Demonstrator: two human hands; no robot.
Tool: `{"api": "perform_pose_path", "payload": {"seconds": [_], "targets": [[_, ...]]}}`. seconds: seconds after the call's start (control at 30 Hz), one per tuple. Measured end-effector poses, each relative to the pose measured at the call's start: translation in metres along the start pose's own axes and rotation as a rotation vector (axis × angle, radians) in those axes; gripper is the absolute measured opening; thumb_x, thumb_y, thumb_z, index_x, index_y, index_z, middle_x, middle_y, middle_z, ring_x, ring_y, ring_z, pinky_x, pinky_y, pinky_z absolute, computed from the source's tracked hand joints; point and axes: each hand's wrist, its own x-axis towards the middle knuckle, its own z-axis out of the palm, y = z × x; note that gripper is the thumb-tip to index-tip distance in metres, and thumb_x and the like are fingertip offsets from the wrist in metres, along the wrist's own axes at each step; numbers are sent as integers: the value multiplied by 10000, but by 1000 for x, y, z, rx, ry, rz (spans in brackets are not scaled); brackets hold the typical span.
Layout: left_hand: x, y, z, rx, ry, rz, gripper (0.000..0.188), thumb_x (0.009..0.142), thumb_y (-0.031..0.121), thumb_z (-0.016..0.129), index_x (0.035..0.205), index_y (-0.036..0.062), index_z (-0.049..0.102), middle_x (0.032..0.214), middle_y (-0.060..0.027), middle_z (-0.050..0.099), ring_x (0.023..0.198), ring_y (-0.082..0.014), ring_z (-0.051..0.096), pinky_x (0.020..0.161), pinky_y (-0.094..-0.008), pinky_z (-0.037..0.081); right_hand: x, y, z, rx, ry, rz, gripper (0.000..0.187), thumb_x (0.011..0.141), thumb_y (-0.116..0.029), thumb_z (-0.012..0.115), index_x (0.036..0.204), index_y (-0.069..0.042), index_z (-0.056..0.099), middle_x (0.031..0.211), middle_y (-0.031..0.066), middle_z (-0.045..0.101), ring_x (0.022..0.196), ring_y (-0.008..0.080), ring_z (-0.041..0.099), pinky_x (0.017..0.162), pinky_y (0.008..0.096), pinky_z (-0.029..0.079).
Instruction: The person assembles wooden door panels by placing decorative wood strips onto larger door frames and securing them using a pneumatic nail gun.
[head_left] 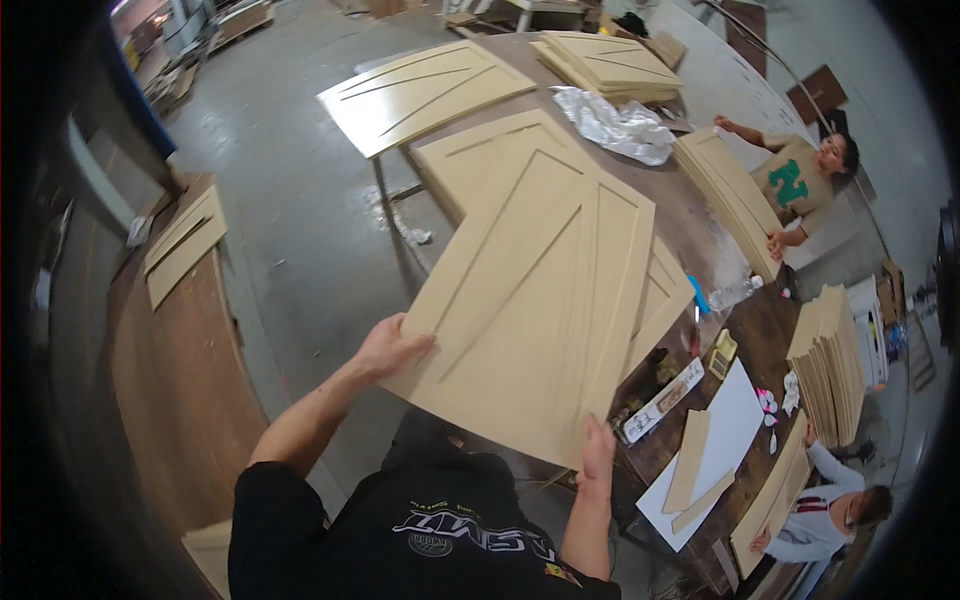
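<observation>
Black shirt (400,535) nearest, I have left grip (392,348) and right grip (597,452) clasping the grooved panel (515,310), a positioning step, I judge, next needing even support.

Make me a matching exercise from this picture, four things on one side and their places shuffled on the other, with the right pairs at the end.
Things
1. Left hand
2. Right hand
3. Crumpled plastic
4. White sheet

Places
A. Beneath two tan strips
B. At the lower right corner of the held panel
C. Beside a panel stack near the picture's top
D. Near the held panel's lower left corner

Pairs: 1-D, 2-B, 3-C, 4-A
</observation>
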Motion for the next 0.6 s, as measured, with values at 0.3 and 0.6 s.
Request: {"api": "perform_pose_path", "payload": {"seconds": [0.3, 0.6], "targets": [[-245, -148, -5, -397, 535, -123, 397, 941, 331, 704, 1130, -18, 687, 1021, -124, 741, 951, -192, 685, 869, -359, 544, -63, 32, 34, -459, -357, -468, 234, 1000, -185, 645, 1072, 38, 637, 947, 68, 680, 826, 152, 599, 734, 331, 504], [-506, -323, 36, -708, 1255, -323, 424, 967, 411, 636, 1037, -5, 683, 923, -94, 720, 875, -174, 650, 784, -370, 519, -223, 109, 243, -819, -1124, -574, 178, 1010, -175, 646, 980, 0, 635, 833, 31, 643, 723, 106, 576, 616, 284, 448]]}}
